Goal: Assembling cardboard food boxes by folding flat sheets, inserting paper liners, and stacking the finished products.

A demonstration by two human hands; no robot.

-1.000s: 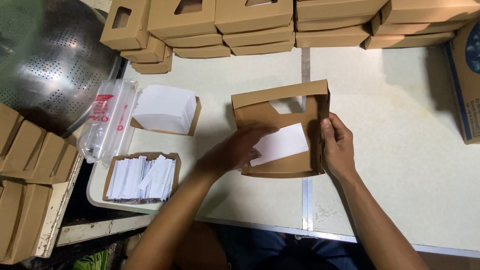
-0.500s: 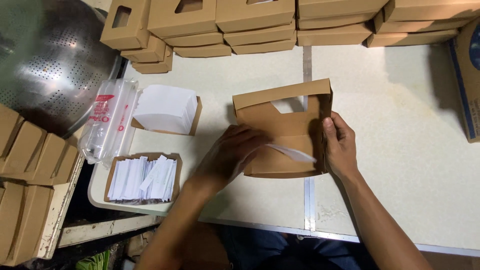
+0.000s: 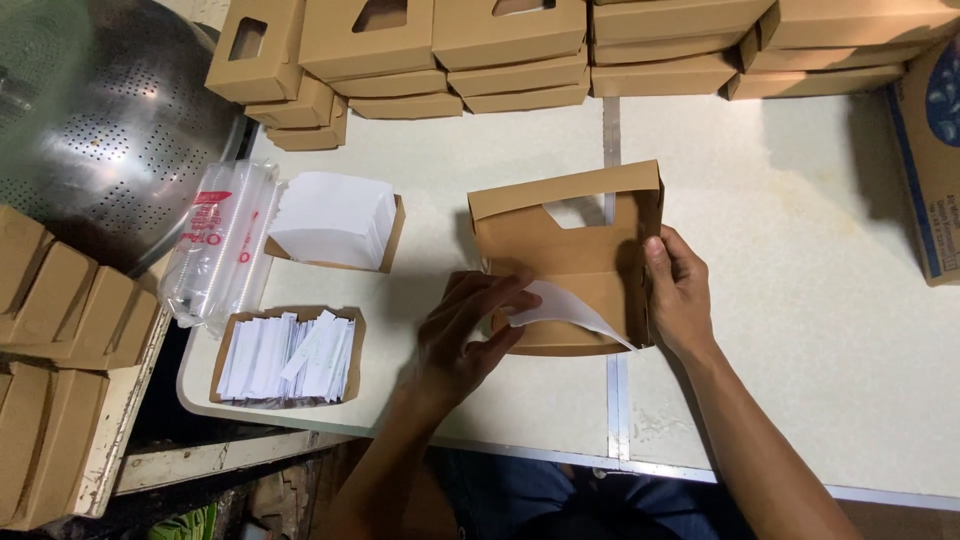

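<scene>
Where paper sheet (image 3: 565,305) curls, box (image 3: 570,260) floor hidden

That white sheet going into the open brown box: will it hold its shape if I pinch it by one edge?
Probably not. The white sheet already curves and droops between the left hand and the brown box, so it looks thin and floppy. It seems very light, likely to slide or lift easily. The right hand steadies the box.

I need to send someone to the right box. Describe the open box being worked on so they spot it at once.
Start at the pale table, with closed brown boxes stacked along its far edge. Nearer the front edge, by the metal seam, stands one brown cardboard box between the left hand and right hand. Unlike its neighbours, its windowed lid stands open and a white paper sheet curls over its front.
</scene>
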